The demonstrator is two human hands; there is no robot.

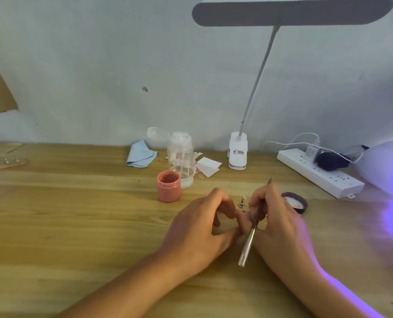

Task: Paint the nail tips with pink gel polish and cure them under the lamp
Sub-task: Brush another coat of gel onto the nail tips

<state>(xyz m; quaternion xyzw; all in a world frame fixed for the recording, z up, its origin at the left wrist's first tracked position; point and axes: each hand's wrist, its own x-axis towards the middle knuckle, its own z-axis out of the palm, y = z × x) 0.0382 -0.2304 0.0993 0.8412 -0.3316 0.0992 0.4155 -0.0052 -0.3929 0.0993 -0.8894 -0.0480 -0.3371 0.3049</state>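
Now, the wooden table (76,226) fills the view, the white desk lamp (291,11) hangs over it at twelve o'clock, and the curing lamp (386,166) glows violet out at three o'clock, beside the power strip (317,171). Dead centre, the two hands meet. The left hand (202,226) has its fingers curled in tight, thumb reaching toward the other hand; whatever it may be pinching is hidden, so I cannot tell. The right hand (278,216) grips the brush (252,230), handle slanting from six toward one o'clock. The pink gel jar (169,189) stands open at ten o'clock from the hands, its lid (294,201) at two o'clock. Smallest of all, a metal stand (241,204) carrying what looks like a nail tip (243,197) sits just beyond the knuckles. The danger, I'd say: that stand is so near the fingers that one nudge could topple it, and violet spill could thicken the open gel.
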